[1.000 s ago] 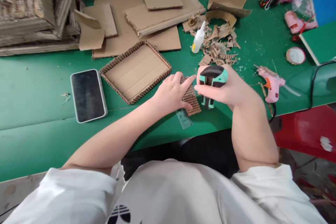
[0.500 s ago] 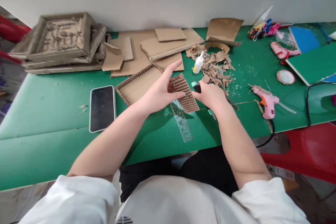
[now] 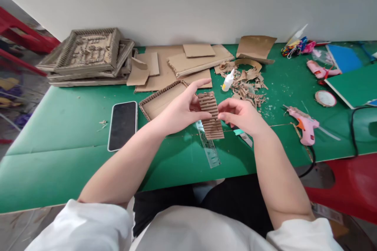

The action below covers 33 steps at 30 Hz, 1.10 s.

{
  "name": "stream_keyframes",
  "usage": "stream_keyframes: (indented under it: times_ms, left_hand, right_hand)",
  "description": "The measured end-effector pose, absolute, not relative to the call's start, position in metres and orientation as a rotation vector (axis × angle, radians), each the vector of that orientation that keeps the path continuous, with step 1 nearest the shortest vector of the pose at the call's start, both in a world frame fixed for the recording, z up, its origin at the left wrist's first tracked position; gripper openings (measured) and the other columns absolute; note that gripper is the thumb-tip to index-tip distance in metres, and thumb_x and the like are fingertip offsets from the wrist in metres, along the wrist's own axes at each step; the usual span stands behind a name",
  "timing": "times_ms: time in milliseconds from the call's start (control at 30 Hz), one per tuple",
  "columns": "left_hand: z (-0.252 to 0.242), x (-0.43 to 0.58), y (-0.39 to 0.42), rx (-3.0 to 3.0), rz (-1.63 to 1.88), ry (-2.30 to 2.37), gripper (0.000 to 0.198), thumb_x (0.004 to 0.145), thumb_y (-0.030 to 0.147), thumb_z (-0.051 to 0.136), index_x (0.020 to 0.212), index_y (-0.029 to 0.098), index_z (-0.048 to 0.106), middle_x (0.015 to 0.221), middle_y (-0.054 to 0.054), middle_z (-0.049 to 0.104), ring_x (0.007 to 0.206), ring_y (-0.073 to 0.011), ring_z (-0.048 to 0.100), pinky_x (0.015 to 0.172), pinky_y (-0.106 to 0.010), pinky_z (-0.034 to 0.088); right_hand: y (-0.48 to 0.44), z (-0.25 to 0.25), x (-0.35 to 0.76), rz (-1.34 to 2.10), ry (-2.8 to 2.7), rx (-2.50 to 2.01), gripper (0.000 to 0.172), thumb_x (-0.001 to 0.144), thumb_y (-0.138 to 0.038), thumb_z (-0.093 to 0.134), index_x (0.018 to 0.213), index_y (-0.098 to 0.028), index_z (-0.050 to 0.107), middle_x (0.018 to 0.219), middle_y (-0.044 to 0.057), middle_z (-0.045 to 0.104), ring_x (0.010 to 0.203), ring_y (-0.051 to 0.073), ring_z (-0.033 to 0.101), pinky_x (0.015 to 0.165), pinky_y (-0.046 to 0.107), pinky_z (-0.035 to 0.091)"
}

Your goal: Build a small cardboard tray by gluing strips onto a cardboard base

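My left hand (image 3: 188, 108) grips a small piece of corrugated cardboard (image 3: 212, 119) between thumb and fingers, its ridged face toward me. The thumb lies across the ridges, and the index finger sticks out past the top. At the right edge of that piece, my right hand (image 3: 240, 114) pinches with thumb and fingertips. A utility knife (image 3: 245, 138) with teal parts shows just below the right hand, which hides its upper end. Under the cardboard piece, a clear plastic ruler (image 3: 209, 149) rests on the green table. Behind my left hand sits a shallow cardboard tray (image 3: 160, 100) with corrugated walls.
Stacked cardboard trays (image 3: 85, 53) stand at the back left, near flat cardboard sheets (image 3: 156, 53). A phone (image 3: 123, 125) lies left of my arm. Further right are a white glue bottle (image 3: 227, 81), cardboard scraps (image 3: 249, 86), a pink glue gun (image 3: 304, 123) and a tape roll (image 3: 325, 98).
My right hand had its fingers around the utility knife; now its fingertips are on the cardboard piece's edge and the knife shows lower down. The view has shifted slightly.
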<state>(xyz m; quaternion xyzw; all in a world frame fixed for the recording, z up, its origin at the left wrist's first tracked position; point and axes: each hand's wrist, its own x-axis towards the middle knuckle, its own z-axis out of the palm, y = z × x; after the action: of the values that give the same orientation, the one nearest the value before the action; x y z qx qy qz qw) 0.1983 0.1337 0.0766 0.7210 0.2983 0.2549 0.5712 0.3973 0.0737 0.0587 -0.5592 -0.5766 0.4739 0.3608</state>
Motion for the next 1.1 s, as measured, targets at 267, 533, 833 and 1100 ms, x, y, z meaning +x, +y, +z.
stream_keyframes:
  times_ms: [267, 533, 833, 1100]
  left_hand:
    - [0.081, 0.193, 0.131, 1.541, 0.557, 0.472, 0.069, 0.073, 0.015, 0.074, 0.132, 0.028, 0.042, 0.082, 0.003, 0.062, 0.073, -0.012, 0.065, 0.068, -0.024, 0.056]
    - [0.081, 0.191, 0.131, 1.541, 0.567, 0.366, 0.059, 0.069, 0.023, 0.079, 0.122, 0.026, 0.053, 0.094, -0.002, 0.066, 0.078, -0.0156, 0.069, 0.068, -0.024, 0.059]
    - [0.081, 0.19, 0.129, 1.628, 0.599, 0.357, 0.058, 0.07, 0.036, 0.079, 0.121, 0.029, 0.054, 0.09, -0.002, 0.066, 0.074, -0.0162, 0.068, 0.061, -0.026, 0.059]
    - [0.081, 0.191, 0.138, 1.637, 0.898, 0.503, 0.043, 0.07, 0.024, 0.079, 0.104, 0.023, 0.053, 0.082, 0.002, 0.059, 0.072, -0.0105, 0.061, 0.064, -0.023, 0.055]
  right_hand:
    - [0.072, 0.059, 0.389, 1.554, -1.278, -1.09, 0.033, 0.065, -0.045, 0.077, 0.069, -0.018, 0.059, 0.054, -0.006, 0.053, 0.045, 0.006, 0.047, 0.043, 0.02, 0.04]
    - [0.074, 0.041, 0.385, 1.755, -1.236, -0.818, 0.036, 0.066, -0.047, 0.077, 0.065, -0.018, 0.057, 0.059, -0.004, 0.058, 0.048, 0.008, 0.052, 0.045, 0.022, 0.043]
    - [0.073, 0.039, 0.373, 1.764, -1.26, -0.899, 0.051, 0.055, -0.066, 0.074, 0.06, -0.019, 0.056, 0.056, -0.003, 0.056, 0.057, 0.013, 0.055, 0.055, 0.027, 0.046]
    - [0.073, 0.054, 0.386, 1.244, -1.219, -1.202, 0.036, 0.067, -0.054, 0.073, 0.071, -0.02, 0.064, 0.066, -0.003, 0.062, 0.058, 0.009, 0.055, 0.056, 0.023, 0.047]
